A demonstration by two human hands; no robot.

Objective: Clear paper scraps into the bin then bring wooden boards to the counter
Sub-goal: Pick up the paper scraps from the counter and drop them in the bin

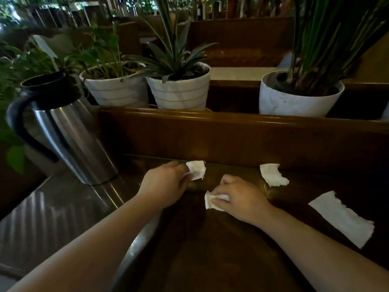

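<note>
on the dark table [210, 260], each hand's fingers [219, 200] half hide a scrap [196, 169].

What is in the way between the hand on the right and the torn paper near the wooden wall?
Nothing visible. Only bare dark wooden tabletop lies between the right hand, which already pinches one scrap, and that torn paper.

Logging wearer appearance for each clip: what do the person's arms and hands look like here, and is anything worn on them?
Both forearms are bare as far as the frame shows, with no sleeves in view. The left hand and right hand wear no gloves, and no watch, bracelet or ring is visible. The dim light hides finer detail such as nails.
</note>
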